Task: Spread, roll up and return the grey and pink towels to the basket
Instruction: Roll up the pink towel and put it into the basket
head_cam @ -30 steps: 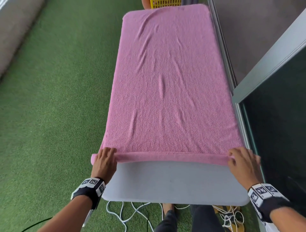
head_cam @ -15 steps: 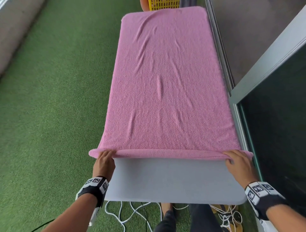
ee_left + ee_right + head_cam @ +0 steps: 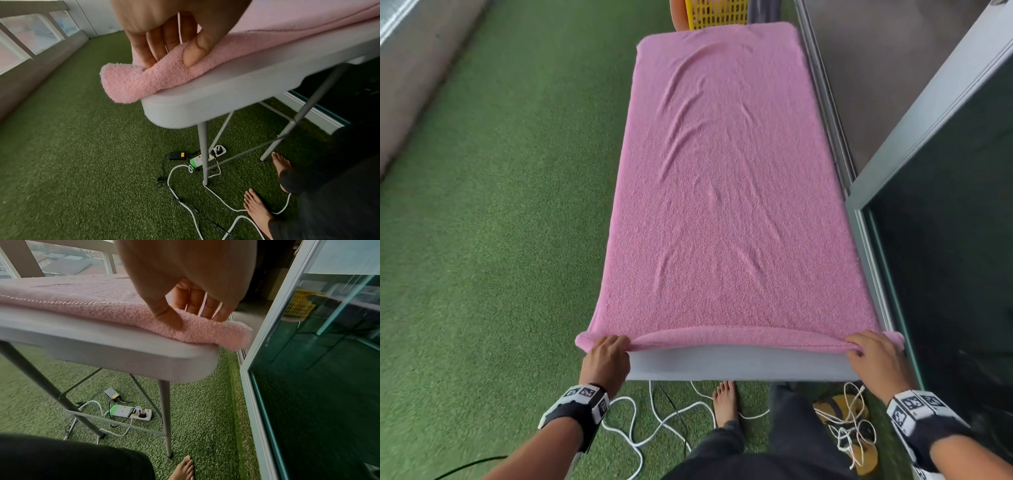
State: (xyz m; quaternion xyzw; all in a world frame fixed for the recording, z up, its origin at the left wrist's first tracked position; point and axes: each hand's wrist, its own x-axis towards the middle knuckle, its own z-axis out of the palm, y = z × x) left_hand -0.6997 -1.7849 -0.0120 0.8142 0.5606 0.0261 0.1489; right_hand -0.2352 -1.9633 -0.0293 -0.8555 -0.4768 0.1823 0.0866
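Observation:
A pink towel [image 3: 726, 178] lies spread along the grey table [image 3: 739, 366], its near edge turned over into a narrow fold. My left hand [image 3: 607, 346] pinches the fold's left end, thumb and fingers curled on the cloth [image 3: 156, 71]. At the right end my right hand [image 3: 866, 344] pinches the fold the same way [image 3: 195, 327]. Both ends stick out past the table's sides. The yellow basket [image 3: 717, 13] stands beyond the table's far end, with a bit of grey cloth [image 3: 763, 10] beside it. The grey towel is otherwise hidden.
Green artificial turf [image 3: 500, 205] covers the floor on the left. A glass sliding door [image 3: 945, 240] and its metal track run close along the table's right side. White cables [image 3: 654, 428], a power strip [image 3: 207, 157] and my bare feet [image 3: 726, 401] are under the near end.
The folded near edge of the towel has come back toward me along the table. Both hands kept their hold on its ends and moved with it.

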